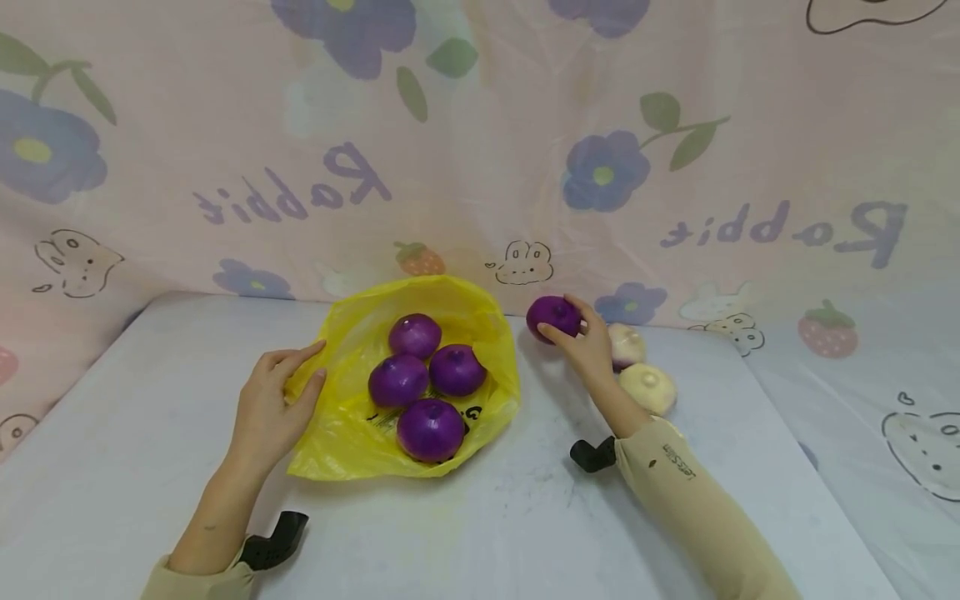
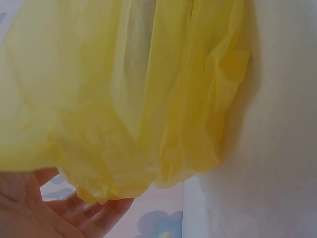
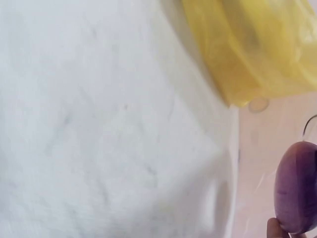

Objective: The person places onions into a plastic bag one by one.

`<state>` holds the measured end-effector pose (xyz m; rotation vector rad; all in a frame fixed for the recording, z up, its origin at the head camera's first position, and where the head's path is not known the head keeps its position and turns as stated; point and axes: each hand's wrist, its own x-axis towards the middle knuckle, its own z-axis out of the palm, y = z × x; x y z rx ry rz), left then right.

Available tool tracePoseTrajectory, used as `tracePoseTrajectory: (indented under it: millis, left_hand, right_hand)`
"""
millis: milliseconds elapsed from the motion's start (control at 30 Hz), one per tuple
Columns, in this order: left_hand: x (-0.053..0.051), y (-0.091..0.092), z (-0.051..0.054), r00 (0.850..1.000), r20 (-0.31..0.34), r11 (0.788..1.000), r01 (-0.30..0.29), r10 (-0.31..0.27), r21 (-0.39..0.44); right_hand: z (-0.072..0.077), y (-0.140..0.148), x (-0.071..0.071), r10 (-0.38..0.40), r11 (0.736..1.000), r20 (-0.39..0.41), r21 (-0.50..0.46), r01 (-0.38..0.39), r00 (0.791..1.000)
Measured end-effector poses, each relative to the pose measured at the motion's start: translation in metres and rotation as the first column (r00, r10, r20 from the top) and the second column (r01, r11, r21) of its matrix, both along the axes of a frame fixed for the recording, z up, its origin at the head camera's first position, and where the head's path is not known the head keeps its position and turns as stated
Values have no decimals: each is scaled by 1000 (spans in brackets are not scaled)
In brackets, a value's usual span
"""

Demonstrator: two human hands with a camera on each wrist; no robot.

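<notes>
A yellow plastic bag [image 1: 337, 417] lies with its mouth spread wide; several purple onions [image 1: 431, 430] rest inside it. At the bag's left edge is the left hand [image 1: 272, 408], thumb and fingers apart, touching the rim. In the left wrist view, the left hand [image 2: 64, 213] is beside the yellow plastic [image 2: 109, 148]. To the right of the bag, the right hand [image 1: 588, 346] holds a purple onion [image 1: 551, 317] above the table between thumb and fingers. The right wrist view shows this onion [image 3: 294, 188] with fingertips [image 3: 275, 229] at its lower end.
Right of the right hand, two pale onion-like pieces [image 1: 647, 389] lie on the white table [image 1: 510, 533], partly behind the forearm. A patterned cloth [image 1: 480, 167] hangs behind the table. Black wrist devices [image 1: 276, 540] sit at both sleeves.
</notes>
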<state>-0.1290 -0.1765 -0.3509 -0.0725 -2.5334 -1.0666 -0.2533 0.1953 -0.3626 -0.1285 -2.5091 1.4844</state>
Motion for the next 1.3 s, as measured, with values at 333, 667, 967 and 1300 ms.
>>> tracePoseTrajectory:
  millis: [333, 667, 967, 1300]
  left_hand:
    - [0, 2, 0, 1000, -9, 1000, 11, -11, 7]
    - [0, -1, -2, 1000, -28, 1000, 9, -9, 7]
    - [1, -1, -3, 1000, -27, 1000, 10, -10, 9]
    - [0, 0, -1, 1000, -24, 1000, 12, -12, 14]
  right_hand:
    - [18, -12, 18, 99, 992, -36, -79, -102, 994]
    - [28, -28, 29, 176, 973, -110, -132, -190, 978]
    - [42, -44, 37, 228, 951, -170, -172, -256, 959]
    - [53, -60, 41, 278, 930, -196, -190, -315, 940]
